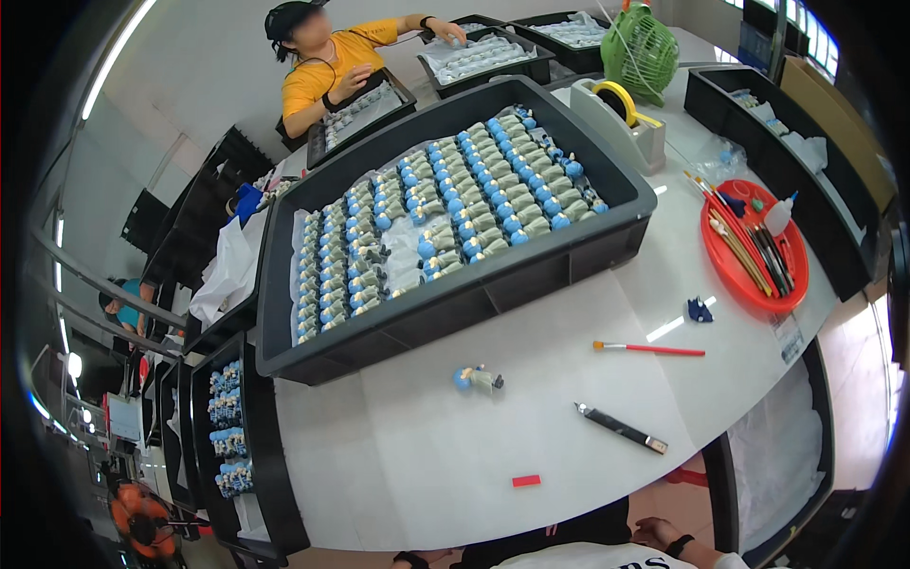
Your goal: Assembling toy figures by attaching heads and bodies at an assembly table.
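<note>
My right hand is low by my lap at the table's near edge, with a black band at the wrist; its fingers are too hidden to read. Of my left hand only a sliver shows at the lower rim, beside another dark band. Neither hand touches anything on the white table. Nearest to them lie a small red strip and a black craft knife. Farther in, a single figurine with a blue head and grey-green body lies on its side. A red-handled paintbrush rests to its right.
A large black crate holds rows of similar figurines. To the right are a dark blue piece, a red basket of brushes, a tape dispenser and a green fan. Across the table a co-worker handles trays.
</note>
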Motion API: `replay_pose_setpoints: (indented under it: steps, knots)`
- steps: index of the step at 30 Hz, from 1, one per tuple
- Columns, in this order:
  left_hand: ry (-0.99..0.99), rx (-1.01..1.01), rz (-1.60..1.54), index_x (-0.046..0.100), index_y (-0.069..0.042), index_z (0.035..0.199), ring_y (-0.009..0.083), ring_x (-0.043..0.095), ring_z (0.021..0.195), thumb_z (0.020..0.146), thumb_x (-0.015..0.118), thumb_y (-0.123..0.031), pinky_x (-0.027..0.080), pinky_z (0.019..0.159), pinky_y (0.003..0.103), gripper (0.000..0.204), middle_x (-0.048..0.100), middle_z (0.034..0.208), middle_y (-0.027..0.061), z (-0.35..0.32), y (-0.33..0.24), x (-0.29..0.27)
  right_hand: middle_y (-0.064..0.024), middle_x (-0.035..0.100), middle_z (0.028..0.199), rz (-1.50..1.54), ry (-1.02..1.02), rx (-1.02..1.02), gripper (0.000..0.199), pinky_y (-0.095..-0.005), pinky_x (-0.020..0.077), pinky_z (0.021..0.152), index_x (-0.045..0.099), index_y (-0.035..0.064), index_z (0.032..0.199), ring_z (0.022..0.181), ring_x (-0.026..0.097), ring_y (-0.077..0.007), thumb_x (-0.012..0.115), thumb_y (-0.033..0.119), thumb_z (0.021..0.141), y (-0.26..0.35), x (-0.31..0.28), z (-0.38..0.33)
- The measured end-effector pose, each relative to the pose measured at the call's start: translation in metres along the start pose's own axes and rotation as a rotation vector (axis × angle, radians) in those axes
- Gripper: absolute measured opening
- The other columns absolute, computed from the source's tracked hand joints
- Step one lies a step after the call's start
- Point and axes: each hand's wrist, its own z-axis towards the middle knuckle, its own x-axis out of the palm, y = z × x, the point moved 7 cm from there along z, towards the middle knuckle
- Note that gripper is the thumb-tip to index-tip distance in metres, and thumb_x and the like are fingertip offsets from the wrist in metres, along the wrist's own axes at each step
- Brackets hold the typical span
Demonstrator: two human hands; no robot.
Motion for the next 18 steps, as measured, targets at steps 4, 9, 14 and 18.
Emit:
replay_pose_setpoints:
  steps: [4,9,14,18]
  knots:
    - [-0.202,0.283,0.247,0.055,-0.003,0.098,0.0219,0.057,0.090,0.079,0.058,-0.020,0.046,0.080,0.032,0.026,0.058,0.095,0.0092,-0.002,-0.023,-0.002,-0.0126,0.059,0.101,-0.319,-0.101,-0.142,0.032,-0.0340,0.0428,0.082,0.054,0.0012,0.110,0.099,0.056,-0.0255,0.047,0.018,0.084,-0.042,-0.029,0.068]
    - [-0.181,0.394,0.097,0.055,-0.003,0.099,0.0150,0.056,0.094,0.082,0.053,-0.007,0.044,0.084,0.027,0.018,0.059,0.099,0.0068,-0.113,-0.107,0.028,-0.0154,0.062,0.093,-0.832,-0.529,-0.705,0.027,-0.0329,0.0459,0.076,0.058,0.0038,0.102,0.084,0.061,-0.0236,0.054,0.009,0.076,-0.009,-0.029,0.071]
    - [-0.479,1.166,-0.031,0.057,0.001,0.090,0.0139,0.058,0.084,0.080,0.051,0.006,0.046,0.075,0.024,0.013,0.060,0.096,0.0073,-0.273,-0.207,-0.003,-0.0085,0.057,0.078,-0.373,-0.511,-1.373,0.030,-0.0266,0.0480,0.058,0.049,0.0002,0.106,0.069,0.059,-0.0165,0.052,-0.002,0.076,0.085,0.026,-0.054]
    - [-0.768,1.655,-0.112,0.053,0.002,0.091,0.0177,0.058,0.082,0.081,0.045,0.011,0.047,0.075,0.027,0.015,0.058,0.092,0.0137,-0.364,-0.263,-0.068,-0.0048,0.055,0.083,-0.070,-0.201,-1.757,0.031,-0.0208,0.0446,0.062,0.047,0.0011,0.110,0.067,0.053,-0.0097,0.050,-0.004,0.079,0.139,0.096,-0.203]
